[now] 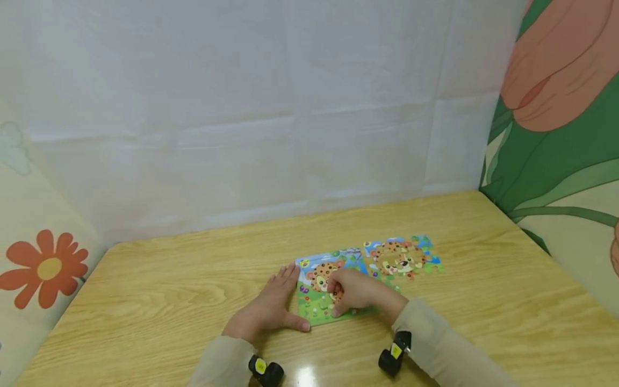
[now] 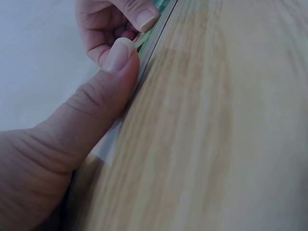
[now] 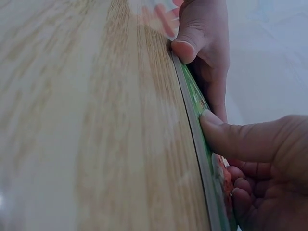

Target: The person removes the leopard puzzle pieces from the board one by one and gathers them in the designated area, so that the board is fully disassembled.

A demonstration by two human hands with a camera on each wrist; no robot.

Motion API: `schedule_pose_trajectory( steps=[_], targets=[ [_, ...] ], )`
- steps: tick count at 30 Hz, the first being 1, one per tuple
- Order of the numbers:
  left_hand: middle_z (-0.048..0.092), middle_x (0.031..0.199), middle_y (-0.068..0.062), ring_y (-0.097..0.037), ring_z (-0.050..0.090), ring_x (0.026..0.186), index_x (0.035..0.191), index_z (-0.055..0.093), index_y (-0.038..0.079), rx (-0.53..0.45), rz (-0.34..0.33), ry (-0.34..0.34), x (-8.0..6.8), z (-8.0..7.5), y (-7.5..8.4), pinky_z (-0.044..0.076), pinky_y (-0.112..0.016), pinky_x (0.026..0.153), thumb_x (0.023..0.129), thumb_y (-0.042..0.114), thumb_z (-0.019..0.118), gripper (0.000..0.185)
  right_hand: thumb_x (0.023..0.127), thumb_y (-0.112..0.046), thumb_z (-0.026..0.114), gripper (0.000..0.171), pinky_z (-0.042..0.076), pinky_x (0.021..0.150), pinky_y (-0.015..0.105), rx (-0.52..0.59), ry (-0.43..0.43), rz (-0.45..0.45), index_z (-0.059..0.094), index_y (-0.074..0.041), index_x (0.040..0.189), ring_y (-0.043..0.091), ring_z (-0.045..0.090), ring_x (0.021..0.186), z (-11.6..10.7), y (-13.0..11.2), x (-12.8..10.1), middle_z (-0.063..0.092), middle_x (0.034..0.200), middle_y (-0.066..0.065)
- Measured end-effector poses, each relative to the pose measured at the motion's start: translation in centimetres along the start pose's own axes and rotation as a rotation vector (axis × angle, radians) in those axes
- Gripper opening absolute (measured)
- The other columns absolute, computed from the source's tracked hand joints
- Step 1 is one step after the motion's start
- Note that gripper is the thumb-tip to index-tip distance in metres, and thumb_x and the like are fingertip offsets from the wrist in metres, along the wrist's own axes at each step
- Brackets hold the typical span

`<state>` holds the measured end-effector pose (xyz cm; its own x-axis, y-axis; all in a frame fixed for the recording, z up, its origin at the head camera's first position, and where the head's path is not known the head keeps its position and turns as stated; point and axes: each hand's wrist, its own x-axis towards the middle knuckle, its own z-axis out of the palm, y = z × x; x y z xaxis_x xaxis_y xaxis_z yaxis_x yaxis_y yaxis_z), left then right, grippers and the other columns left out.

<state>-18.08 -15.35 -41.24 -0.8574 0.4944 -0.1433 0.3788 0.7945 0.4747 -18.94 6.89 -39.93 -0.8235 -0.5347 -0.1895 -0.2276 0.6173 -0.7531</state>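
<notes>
A leopard picture puzzle board point(image 1: 311, 312) with a green and blue ground lies flat on the wooden table. My left hand point(image 1: 271, 303) lies along its left side, fingers straight, with the thumb point(image 2: 103, 91) at the near edge. Over the middle of the board is my right hand point(image 1: 358, 290), its fingers curled down against the printed surface. In the right wrist view the right thumb point(image 3: 245, 139) presses near the board's edge, apart from the curled fingers. I see no loose piece between them, though the fingertips are partly hidden.
Just right of the board lies a partly joined leopard puzzle point(image 1: 398, 260), with an uneven right edge. The wooden table point(image 1: 193, 285) runs to a white cloth wall point(image 1: 242, 134) behind. A flower-patterned wall point(image 1: 570, 161) stands to the right.
</notes>
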Motion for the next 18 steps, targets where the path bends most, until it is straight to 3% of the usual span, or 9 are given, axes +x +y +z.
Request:
schedule_pose_trajectory(
  steps=[10,18],
  targets=[
    [0.004,0.154,-0.016,-0.033,0.001,0.142,0.147,0.011,0.000,0.001,-0.007,-0.003,0.2,-0.1,-0.1,0.002,-0.048,0.115,0.056,0.057,0.078,0.127,0.067,-0.007,0.081,0.033,0.041,0.053,0.024,-0.011,0.031,-0.055,0.053,-0.008,0.083,0.014,0.045,0.065,-0.1,0.4,-0.1,0.048,0.076,0.002],
    [0.004,0.153,-0.017,-0.033,0.001,0.142,0.147,0.010,-0.001,0.001,-0.002,-0.009,0.2,0.0,-0.1,0.002,-0.049,0.115,0.056,0.056,0.078,0.127,0.068,-0.005,0.079,0.025,0.041,0.052,0.020,0.093,0.089,-0.136,0.057,-0.006,0.081,0.011,0.045,0.062,0.2,1.7,-0.1,0.050,0.071,-0.001]
  ],
)
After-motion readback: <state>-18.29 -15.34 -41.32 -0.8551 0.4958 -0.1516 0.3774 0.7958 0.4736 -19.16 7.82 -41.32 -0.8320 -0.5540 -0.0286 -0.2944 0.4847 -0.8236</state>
